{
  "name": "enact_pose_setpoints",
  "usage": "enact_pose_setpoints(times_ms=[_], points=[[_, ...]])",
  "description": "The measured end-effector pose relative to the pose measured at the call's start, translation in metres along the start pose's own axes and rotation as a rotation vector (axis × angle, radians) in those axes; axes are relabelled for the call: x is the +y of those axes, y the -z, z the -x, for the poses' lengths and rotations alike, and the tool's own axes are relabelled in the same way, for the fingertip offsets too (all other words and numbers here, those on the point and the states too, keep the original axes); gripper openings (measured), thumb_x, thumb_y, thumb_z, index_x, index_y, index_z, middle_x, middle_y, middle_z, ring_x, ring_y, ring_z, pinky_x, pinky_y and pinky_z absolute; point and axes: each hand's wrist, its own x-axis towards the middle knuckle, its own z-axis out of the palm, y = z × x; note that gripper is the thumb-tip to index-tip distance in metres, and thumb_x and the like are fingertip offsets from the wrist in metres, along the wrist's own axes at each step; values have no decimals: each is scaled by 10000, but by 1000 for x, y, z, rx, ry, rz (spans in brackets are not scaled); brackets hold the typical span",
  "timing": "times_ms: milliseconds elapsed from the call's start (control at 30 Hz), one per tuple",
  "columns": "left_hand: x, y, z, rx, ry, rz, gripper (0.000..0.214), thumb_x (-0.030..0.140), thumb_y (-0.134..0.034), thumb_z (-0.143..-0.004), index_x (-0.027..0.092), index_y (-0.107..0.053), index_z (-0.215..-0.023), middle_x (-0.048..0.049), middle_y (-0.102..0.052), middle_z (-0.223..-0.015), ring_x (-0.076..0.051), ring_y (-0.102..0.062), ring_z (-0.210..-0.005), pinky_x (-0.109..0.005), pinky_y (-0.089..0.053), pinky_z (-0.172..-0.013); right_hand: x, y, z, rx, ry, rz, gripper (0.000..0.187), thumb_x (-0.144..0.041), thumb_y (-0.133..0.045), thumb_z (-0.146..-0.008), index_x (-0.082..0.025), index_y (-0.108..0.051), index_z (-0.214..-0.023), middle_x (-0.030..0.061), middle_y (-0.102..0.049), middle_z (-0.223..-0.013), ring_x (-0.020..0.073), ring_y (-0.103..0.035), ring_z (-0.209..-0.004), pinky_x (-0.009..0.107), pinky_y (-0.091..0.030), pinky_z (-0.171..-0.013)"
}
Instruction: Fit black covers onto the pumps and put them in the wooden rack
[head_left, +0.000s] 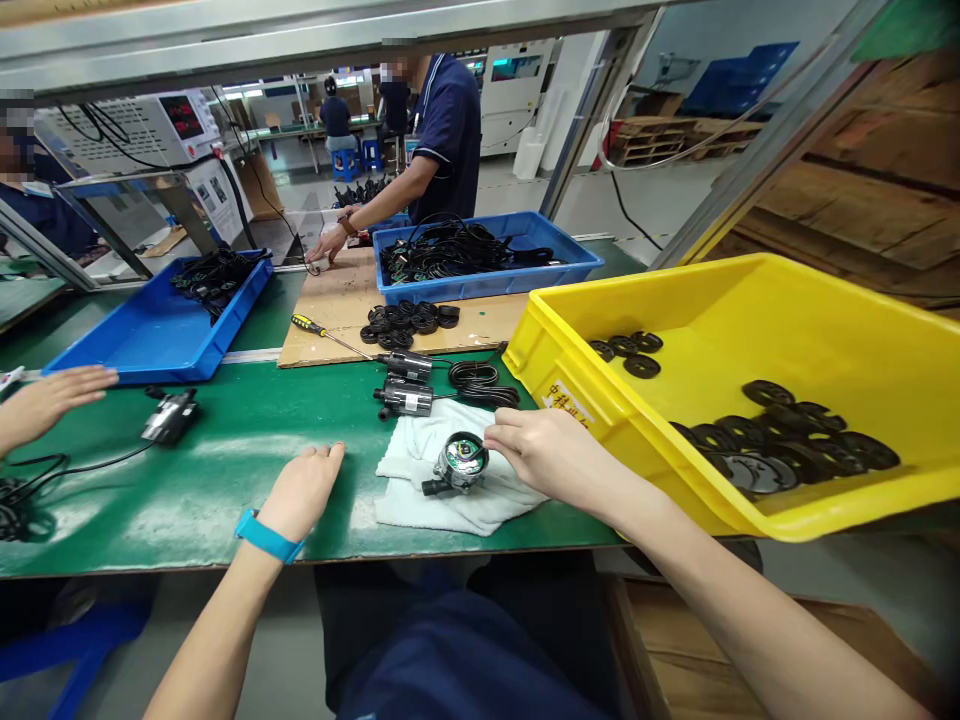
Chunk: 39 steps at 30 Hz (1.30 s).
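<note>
Round, glossy black open housing (463, 481) sits on crumpled pale cloth (480, 514); your right hand (551, 450) curls at its rim (can't tell if gripping). Left hand (304, 490) is open, empty: steady the housing, avoid the green circuit board (455, 456).
</note>
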Motion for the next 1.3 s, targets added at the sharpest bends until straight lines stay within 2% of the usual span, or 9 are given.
enact_pose_setpoints(times_ms=[100, 167, 300, 433, 600, 800, 900, 1067, 1300], points=[[-24, -14, 2, 117, -55, 210, 650, 76, -700, -753, 178, -480, -1356, -175, -530, -1430, -335, -550, -1239, -457, -454, -1044, 2, -3, 1, 17, 12, 4, 337, -205, -475, -991, -156, -685, -732, 30, -611, -705, 122, -507, -561, 307, -243, -567], [-39, -25, 8, 154, -76, 388, 734, 169, -760, -746, 235, -449, -1407, -130, -481, -1481, -317, -486, -1327, -463, -406, -1115, 4, -5, 2, 34, 28, 5, 356, -213, -451, -996, -162, -682, -730, 30, -600, -691, 125, -502, -555, 308, -245, -566], [-52, -40, 17, 177, -23, 610, 630, 302, -712, -832, 246, -475, -1413, -107, -552, -1342, -284, -509, -1275, -446, -427, -1089, 7, -9, 3, 73, 56, 9, 378, -230, -434, -1004, -168, -676, -720, 24, -583, -675, 128, -492, -544, 309, -245, -558], [-46, -49, 18, 250, 13, 690, 439, 391, -704, -854, 215, -601, -1244, -79, -595, -1142, -254, -582, -1091, -389, -487, -974, 6, -7, 4, 50, 36, 9, 371, -236, -442, -1005, -167, -679, -727, 24, -588, -687, 125, -485, -543, 308, -234, -552], [-1, -36, 13, 532, 110, 818, 375, 423, -721, -846, 208, -637, -1141, -72, -569, -1078, -220, -591, -929, -353, -521, -838, 1, 0, 2, 1, -3, -7, 310, -207, -496, -986, -153, -703, -762, 28, -613, -715, 124, -500, -572, 308, -247, -572], [89, 10, 0, 709, -167, 1052, 451, 383, -771, -831, 261, -613, -1235, -84, -582, -1148, -231, -606, -1024, -357, -529, -890, 0, 3, 3, -41, -25, -34, 301, -193, -491, -986, -147, -732, -812, 37, -628, -748, 120, -504, -599, 303, -256, -582], [117, 19, -19, 792, -237, 1061, 525, 415, -795, -811, 258, -589, -1268, -85, -584, -1118, -240, -609, -1038, -380, -533, -914, -1, 4, 4, -62, -46, -28, 324, -216, -484, -1000, -142, -723, -794, 33, -611, -738, 117, -489, -594, 304, -244, -575], [131, 17, -42, 819, -268, 1039, 540, 427, -798, -801, 238, -577, -1256, -89, -576, -1091, -252, -617, -1030, -399, -544, -904, -1, 3, 5, -62, -46, -48, 329, -185, -460, -1000, -139, -720, -803, 28, -582, -729, 115, -464, -591, 301, -236, -576], [135, 7, -48, 856, -249, 1058, 531, 430, -814, -782, 232, -599, -1225, -78, -587, -1081, -239, -607, -1017, -372, -522, -901, -1, 4, 4, -70, -56, -54, 298, -159, -468, -999, -133, -716, -837, 30, -582, -749, 126, -481, -620, 288, -248, -587]])
